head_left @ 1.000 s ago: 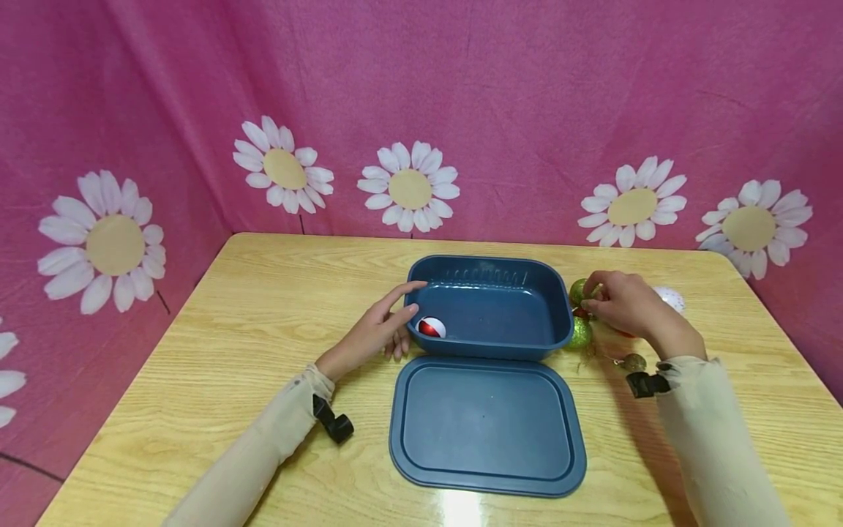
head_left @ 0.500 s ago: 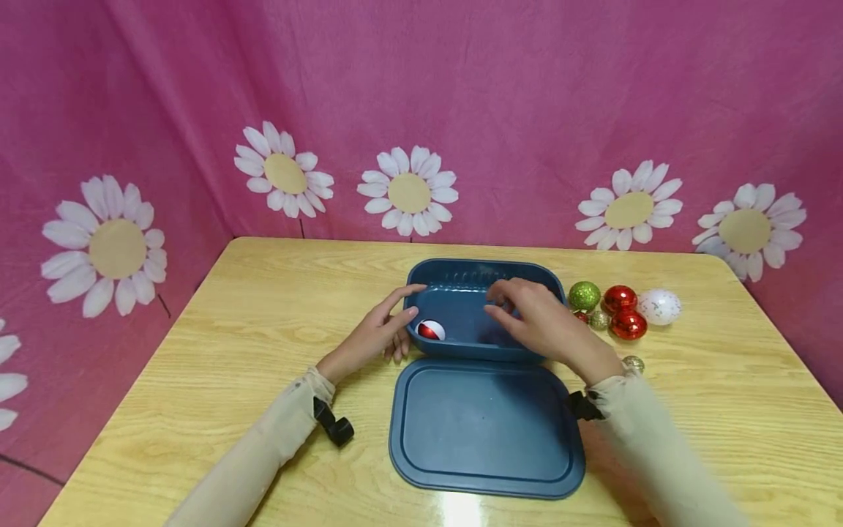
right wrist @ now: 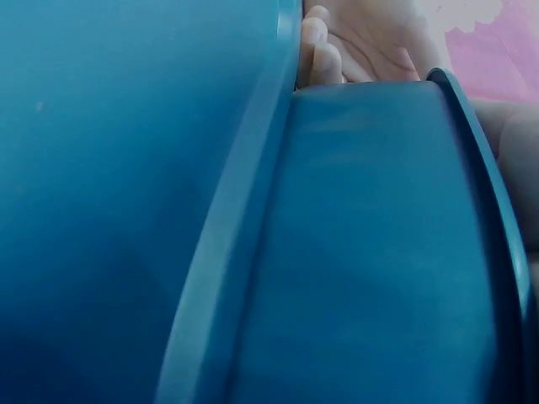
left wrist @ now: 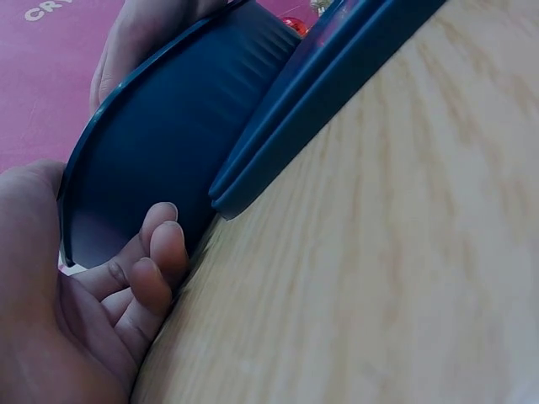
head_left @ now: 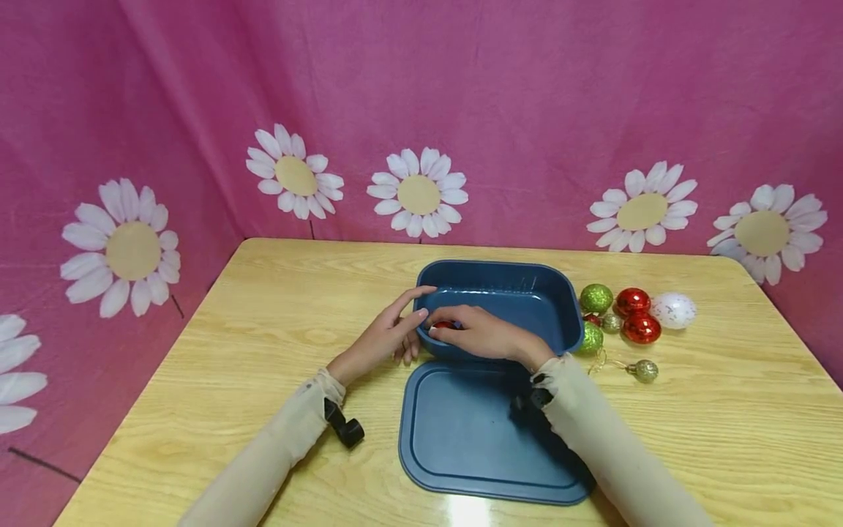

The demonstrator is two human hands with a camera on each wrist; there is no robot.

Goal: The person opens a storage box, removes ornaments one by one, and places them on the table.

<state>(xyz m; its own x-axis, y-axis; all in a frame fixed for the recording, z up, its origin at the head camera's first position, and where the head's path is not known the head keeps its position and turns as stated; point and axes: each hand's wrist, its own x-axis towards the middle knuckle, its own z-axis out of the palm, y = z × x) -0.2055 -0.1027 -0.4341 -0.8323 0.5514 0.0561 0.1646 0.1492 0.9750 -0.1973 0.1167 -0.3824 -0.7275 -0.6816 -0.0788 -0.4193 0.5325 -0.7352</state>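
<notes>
A dark blue container (head_left: 527,311) stands on the wooden table. My left hand (head_left: 375,340) grips its left wall, thumb and index finger at the rim and the other fingers (left wrist: 168,248) curled outside, low against the wall. My right hand (head_left: 490,333) reaches into the container's left end. Thumb and fingers close round a red-and-white ball (head_left: 444,324), of which just a red patch shows. In the right wrist view the container's outer wall (right wrist: 370,252) hides the right fingertips.
A flat blue lid (head_left: 461,432) lies in front of the container, under my right forearm. Right of the container are green glitter balls (head_left: 596,298), red shiny balls (head_left: 642,328), a white speckled ball (head_left: 673,311) and small gold balls (head_left: 645,371). A pink flowered cloth (head_left: 527,88) hangs behind.
My right hand has moved left from the ornaments, over the container and down to the red-and-white ball at its left end. My left hand has stayed at the left rim.
</notes>
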